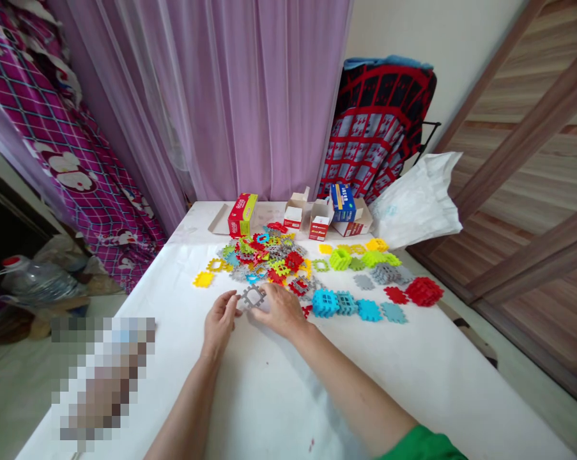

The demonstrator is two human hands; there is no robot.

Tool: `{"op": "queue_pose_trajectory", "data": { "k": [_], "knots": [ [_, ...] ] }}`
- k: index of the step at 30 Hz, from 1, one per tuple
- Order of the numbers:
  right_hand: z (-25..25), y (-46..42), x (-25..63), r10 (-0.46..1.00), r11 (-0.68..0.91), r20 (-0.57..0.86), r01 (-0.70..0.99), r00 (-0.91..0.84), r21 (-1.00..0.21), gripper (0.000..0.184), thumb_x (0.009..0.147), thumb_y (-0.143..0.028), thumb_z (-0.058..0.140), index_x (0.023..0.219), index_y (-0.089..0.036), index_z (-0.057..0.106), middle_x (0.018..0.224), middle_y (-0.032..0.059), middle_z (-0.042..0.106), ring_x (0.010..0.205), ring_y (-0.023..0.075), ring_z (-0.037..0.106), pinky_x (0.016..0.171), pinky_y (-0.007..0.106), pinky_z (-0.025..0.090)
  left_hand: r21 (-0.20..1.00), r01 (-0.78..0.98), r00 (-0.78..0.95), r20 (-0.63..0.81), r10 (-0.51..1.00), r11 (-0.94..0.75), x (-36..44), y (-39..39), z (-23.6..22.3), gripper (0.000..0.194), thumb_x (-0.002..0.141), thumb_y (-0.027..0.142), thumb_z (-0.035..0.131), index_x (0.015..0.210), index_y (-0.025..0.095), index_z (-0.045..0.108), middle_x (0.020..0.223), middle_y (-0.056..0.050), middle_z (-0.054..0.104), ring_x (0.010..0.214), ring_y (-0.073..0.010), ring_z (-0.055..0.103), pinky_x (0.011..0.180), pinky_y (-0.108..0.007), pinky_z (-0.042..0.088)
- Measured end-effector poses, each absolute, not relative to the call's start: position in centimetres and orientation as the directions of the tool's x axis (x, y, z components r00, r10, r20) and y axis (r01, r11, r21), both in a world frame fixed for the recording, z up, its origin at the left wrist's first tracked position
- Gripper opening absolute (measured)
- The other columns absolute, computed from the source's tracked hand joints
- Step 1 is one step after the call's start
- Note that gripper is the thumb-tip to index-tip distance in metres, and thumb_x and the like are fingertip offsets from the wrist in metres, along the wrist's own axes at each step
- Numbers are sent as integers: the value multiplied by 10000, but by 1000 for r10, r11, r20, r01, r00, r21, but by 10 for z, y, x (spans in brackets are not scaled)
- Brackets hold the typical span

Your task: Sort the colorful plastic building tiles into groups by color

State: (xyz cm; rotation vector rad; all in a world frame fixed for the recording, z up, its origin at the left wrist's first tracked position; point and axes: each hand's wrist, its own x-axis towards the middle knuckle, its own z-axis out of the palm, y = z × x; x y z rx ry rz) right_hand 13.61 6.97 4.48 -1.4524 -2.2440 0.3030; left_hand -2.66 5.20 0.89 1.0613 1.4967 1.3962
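A grey interlocking building piece (253, 289), square with toothed edges and an open middle, is held just above the white table. My right hand (283, 311) grips its right side, with the thumb underneath and the fingers behind. At its left edge, the curled fingers and thumb of my left hand (220, 319) pinch the rim. Straight behind my hands lies a loose heap of mixed interlocking pieces (269, 252) in red, grey, yellow, green and blue. A flat yellow piece (204, 279) lies at the heap's left.
Right of the heap are sorted pieces: a blue cluster (325, 303), a red stack (424, 291), a grey stack (385, 273) and a green stack (340, 259). Small cartons (319, 220) and a red-yellow box (243, 215) stand behind. A white bag (415, 201) sits back right.
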Motion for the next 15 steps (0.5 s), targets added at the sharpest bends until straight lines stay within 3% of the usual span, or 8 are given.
{"op": "queue_pose_trajectory", "data": {
  "k": [9,13,15],
  "knots": [
    [45,55,143,898,439,200,824,-392,-357,505,784,-402,652,1233,-226,503,1079,76,641,1001,229,597,808,310,454,995,24,-83,-99,992,101,-30,53,14,458,590,589,708,771,169,678,544,11,635,413,-83,475,412,-204,328],
    [56,52,147,878,478,103,835,-468,-272,647,788,-450,654,1359,-274,407,1074,64,624,952,226,608,743,300,457,995,22,-50,-93,994,94,-29,53,15,433,582,580,714,721,174,658,478,39,573,418,-87,473,444,-208,367],
    [65,52,151,863,502,58,838,-502,-214,620,786,-428,660,1346,-303,426,1048,49,612,915,220,606,709,293,452,996,36,-12,-87,996,88,-28,53,15,419,594,570,715,710,172,658,478,40,570,424,-87,474,456,-210,384]
  ]
}}
